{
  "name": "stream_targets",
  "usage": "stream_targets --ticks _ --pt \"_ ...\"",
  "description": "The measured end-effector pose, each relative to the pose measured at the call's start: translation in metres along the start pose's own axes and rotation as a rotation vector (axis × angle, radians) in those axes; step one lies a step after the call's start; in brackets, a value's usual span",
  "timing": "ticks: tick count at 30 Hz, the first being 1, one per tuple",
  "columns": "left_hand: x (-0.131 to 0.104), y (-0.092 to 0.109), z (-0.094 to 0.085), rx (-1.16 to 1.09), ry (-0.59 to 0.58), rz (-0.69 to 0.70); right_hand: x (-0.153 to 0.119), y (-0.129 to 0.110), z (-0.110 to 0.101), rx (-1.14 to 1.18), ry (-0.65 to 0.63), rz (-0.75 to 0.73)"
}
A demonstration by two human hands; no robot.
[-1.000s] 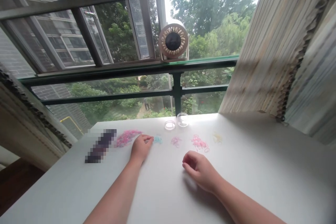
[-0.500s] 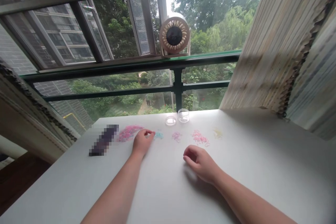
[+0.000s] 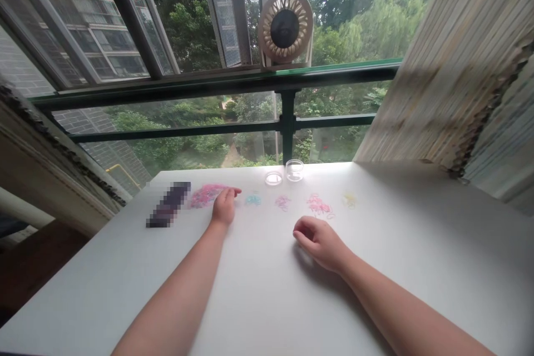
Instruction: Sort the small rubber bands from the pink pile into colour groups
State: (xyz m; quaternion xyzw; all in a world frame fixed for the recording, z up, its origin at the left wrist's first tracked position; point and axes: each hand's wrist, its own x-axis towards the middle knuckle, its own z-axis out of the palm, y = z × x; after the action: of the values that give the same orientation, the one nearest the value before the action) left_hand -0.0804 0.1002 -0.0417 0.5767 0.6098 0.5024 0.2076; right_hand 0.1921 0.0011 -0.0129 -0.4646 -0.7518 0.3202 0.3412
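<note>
My left hand (image 3: pixel 224 206) is at the right edge of a mixed pile of small pink and multicoloured rubber bands (image 3: pixel 204 196). Its index finger stretches out to the right, and nothing shows in its grasp. Just right of it lies a small group of blue bands (image 3: pixel 253 200). Loosely curled, with thumb and fingertips close together, my right hand (image 3: pixel 319 242) rests on the white table (image 3: pixel 258 289); I see nothing in it. Beyond it are purple bands (image 3: pixel 282 202), pink bands (image 3: pixel 319 204) and yellow bands (image 3: pixel 349 199).
A clear round container (image 3: pixel 295 171) and a clear shallow lid or dish (image 3: pixel 273 179) stand at the table's far edge. At the left lies a dark pixelated object (image 3: pixel 169 204). A round fan (image 3: pixel 285 26) sits by the window rail (image 3: pixel 225 84); a curtain (image 3: pixel 421 83) hangs at right.
My left hand has drawn back from beside the blue bands toward the mixed pile, and its pinched fingers have straightened. My right hand keeps its pose. The view has tilted down slightly.
</note>
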Motion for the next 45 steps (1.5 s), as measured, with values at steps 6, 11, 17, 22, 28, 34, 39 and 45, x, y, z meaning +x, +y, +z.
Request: stream_targets --ticks 6,11,17,22,28,34,39,45 --pt "-0.009 0.008 0.003 0.074 -0.095 0.026 0.001 0.001 -0.001 -0.005 0.003 0.023" --pt "-0.016 0.020 0.003 0.208 -0.243 0.122 0.002 0.002 -0.001 0.006 0.006 0.026" --pt "-0.017 0.022 0.003 0.254 -0.275 0.134 0.002 0.002 -0.001 0.008 -0.003 0.032" --pt "-0.018 0.023 0.004 0.374 -0.271 0.149 0.002 0.002 -0.002 0.017 -0.008 0.035" --pt "-0.017 0.035 0.023 0.625 -0.300 0.255 0.004 0.002 -0.001 0.016 -0.007 0.032" --pt "-0.007 0.035 0.031 0.615 -0.271 0.276 0.003 0.002 -0.001 0.029 -0.005 0.047" --pt "-0.005 0.028 0.024 0.568 -0.225 0.281 0.002 0.001 -0.001 0.020 -0.007 0.049" --pt "-0.005 0.027 0.017 0.561 -0.213 0.234 0.002 0.002 -0.002 0.005 -0.011 0.038"
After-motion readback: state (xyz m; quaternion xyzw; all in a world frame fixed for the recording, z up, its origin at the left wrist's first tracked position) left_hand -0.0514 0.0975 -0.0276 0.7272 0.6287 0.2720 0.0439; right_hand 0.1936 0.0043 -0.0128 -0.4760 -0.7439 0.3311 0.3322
